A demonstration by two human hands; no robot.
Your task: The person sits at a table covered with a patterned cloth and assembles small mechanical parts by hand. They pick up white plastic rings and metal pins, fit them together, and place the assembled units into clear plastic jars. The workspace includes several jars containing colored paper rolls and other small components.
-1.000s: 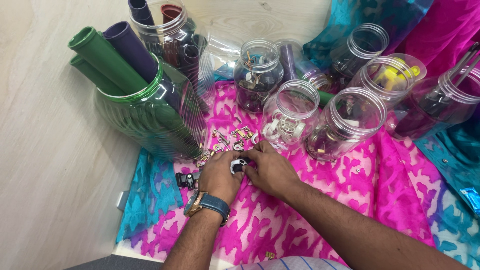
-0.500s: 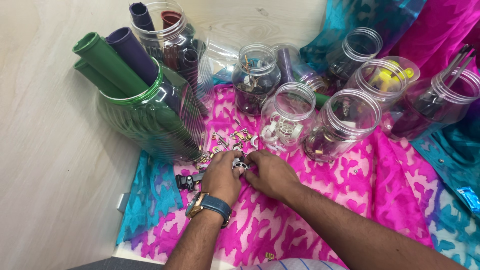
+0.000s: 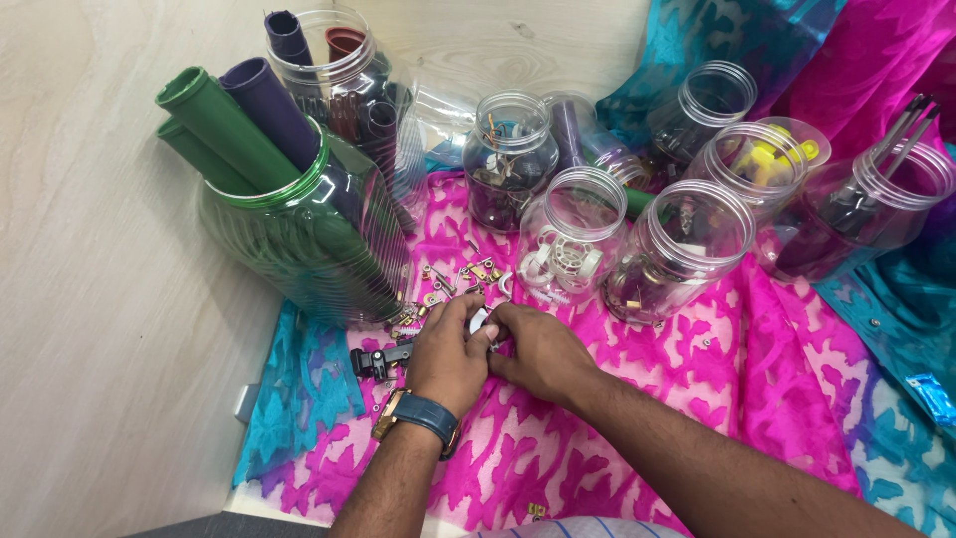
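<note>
Left hand (image 3: 446, 351) and right hand (image 3: 539, 351) met at frame centre, fingertips pinching one small white part (image 3: 480, 321) over pink cloth (image 3: 697, 399)

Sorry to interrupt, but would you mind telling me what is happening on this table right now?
A person's left hand and right hand meet over a pink patterned cloth, pinching a small white part between the fingertips. Small loose metal pieces lie just beyond the hands. A black clip-like tool rests beside the left hand. Clear plastic jars and a green ribbed jar holding rolled tubes stand behind.
</note>
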